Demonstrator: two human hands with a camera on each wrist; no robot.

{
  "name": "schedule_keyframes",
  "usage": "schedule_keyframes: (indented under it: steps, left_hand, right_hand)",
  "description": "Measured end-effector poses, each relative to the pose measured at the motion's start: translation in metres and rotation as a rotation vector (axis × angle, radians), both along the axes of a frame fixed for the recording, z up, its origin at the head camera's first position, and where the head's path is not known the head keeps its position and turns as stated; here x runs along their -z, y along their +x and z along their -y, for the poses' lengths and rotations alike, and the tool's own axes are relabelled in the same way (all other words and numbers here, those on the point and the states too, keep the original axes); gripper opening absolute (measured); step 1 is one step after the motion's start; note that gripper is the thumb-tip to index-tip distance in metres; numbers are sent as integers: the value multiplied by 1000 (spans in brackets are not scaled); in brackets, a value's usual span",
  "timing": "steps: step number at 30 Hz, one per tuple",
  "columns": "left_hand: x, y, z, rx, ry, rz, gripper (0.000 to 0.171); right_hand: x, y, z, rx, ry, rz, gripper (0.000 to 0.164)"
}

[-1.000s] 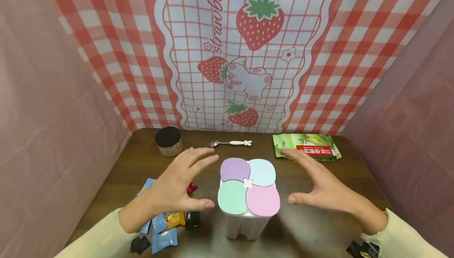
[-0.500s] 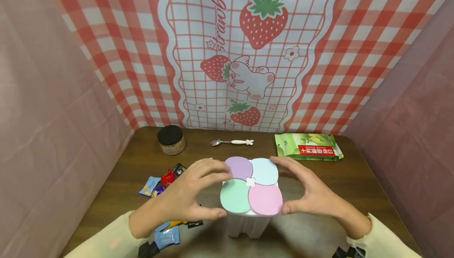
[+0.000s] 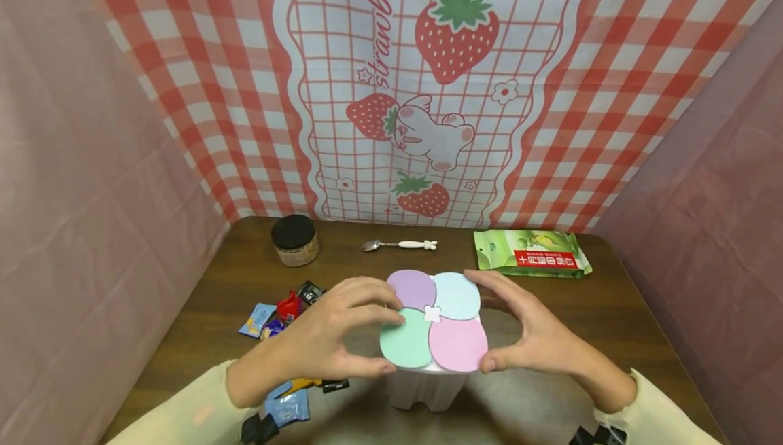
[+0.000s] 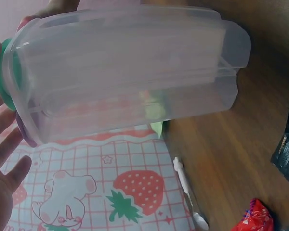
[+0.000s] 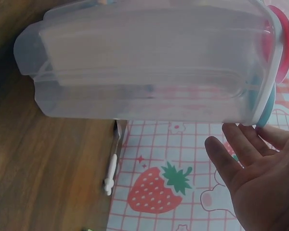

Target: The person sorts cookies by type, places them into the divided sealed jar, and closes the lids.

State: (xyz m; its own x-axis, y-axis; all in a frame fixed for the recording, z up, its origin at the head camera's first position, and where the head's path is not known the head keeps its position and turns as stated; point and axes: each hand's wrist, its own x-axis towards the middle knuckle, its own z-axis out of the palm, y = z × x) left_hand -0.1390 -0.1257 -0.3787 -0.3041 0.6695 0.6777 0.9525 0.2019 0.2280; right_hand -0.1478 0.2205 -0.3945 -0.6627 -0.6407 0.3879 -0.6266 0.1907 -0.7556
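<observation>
A tall translucent white plastic container [image 3: 426,390] stands upright on the table, topped by a lid [image 3: 457,343] with four petal caps: purple, pale blue, green and pink. My left hand [image 3: 333,326] has its thumb near the green corner and fingertips over the purple and green petals. On the other side, my right hand [image 3: 532,329] touches the lid's right edge, thumb by the pink corner and fingers by the blue one. Both wrist views show spread, mostly straight fingers at the lid. Through the walls of the container [image 5: 154,48] no contents are visible.
Small wrapped snacks, including a red packet [image 3: 289,306] and blue packets [image 3: 289,407], lie left of the container, partly behind my left arm. Along the back are a black-lidded jar [image 3: 295,241], a white-handled spoon [image 3: 400,246] and a green package [image 3: 533,253].
Both hands have moved inward from either side of the container to its lid. Over the last half second the left fingertips have shifted slightly farther over the petals. The container stays in place.
</observation>
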Motion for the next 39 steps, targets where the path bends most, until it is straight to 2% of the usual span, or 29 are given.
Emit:
schedule_keyframes:
  steps: [6,10,17,24,29,35,39]
  left_hand:
    - [0,-2,0,11,-8,-28,42]
    - [0,-4,-2,4,-1,-72,42]
    - [4,-10,-5,9,56,-184,42]
    - [3,-13,-7,15,118,-228,28]
    - [-7,-13,-7,35,110,-156,24]
    - [-22,-15,-1,77,48,52,38]
    - [-32,-19,2,121,-16,149,33]
  right_hand:
    - [0,1,0,-1,-14,10,104]
    - [1,2,1,-5,-30,27,103]
    - [1,2,1,-1,-28,49,103]
    - [-2,2,2,2,-1,41,103]
    - [-3,3,3,-3,19,30,105]
    - [-4,4,2,-5,29,45,105]
    - [-6,3,2,-14,36,56,105]
